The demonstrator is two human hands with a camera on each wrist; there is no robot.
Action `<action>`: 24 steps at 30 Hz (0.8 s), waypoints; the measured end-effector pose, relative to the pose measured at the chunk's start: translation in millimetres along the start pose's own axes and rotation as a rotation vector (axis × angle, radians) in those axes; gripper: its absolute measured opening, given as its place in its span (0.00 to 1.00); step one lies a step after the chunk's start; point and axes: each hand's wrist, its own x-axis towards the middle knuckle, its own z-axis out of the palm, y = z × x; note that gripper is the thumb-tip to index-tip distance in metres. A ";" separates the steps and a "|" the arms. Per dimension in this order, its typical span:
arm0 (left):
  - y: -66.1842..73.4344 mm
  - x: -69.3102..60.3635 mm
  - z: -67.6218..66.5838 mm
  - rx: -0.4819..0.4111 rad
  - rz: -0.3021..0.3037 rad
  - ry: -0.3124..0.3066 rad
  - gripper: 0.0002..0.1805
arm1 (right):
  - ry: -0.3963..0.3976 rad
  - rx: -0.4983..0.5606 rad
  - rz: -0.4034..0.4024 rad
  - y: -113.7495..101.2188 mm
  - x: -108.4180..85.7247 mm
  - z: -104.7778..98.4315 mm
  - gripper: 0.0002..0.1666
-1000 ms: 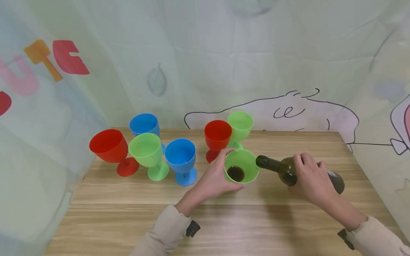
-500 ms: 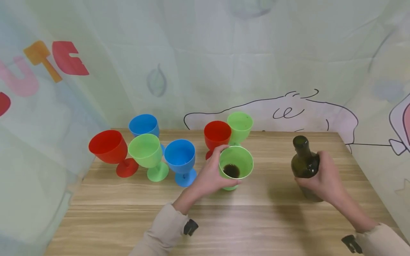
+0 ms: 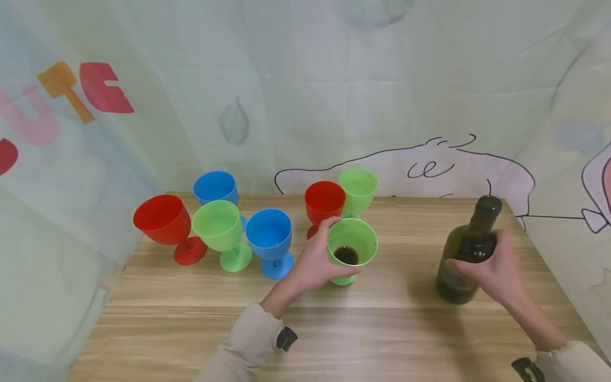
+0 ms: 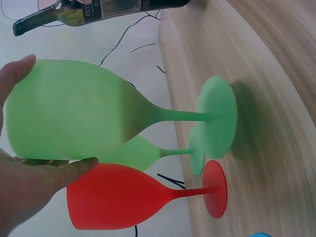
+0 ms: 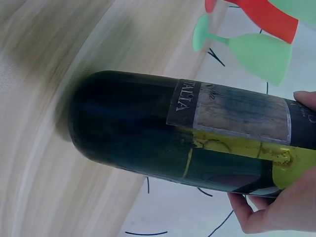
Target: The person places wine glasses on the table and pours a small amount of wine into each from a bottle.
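The left hand (image 3: 310, 265) grips the bowl of a green goblet (image 3: 365, 241) with dark liquid at its bottom. In the left wrist view the fingers and thumb lie round the green bowl (image 4: 74, 108), its foot just by the tabletop. On the right, the right hand (image 3: 501, 270) holds a dark green bottle (image 3: 458, 265), its neck up and leaning slightly right. The right wrist view shows the labelled bottle (image 5: 128, 123) with its base close to the wood; whether it touches cannot be told.
Behind the held goblet stand a red goblet (image 3: 324, 201) and another green one (image 3: 358, 185). To the left are a blue goblet (image 3: 269, 233), a green one (image 3: 217, 225), a red one (image 3: 164, 220) and a blue one (image 3: 215, 185). A printed curtain (image 3: 305, 106) hangs behind the table (image 3: 191, 318).
The bottle has swung from nearly level beside the green goblet's rim to upright, further right. The left hand has brought the goblet slightly left and made it more upright.
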 end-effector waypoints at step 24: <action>8.7 53.6 36.2 0.015 0.003 0.003 0.50 | -0.011 0.001 0.133 12.2 -3.0 -8.2 0.51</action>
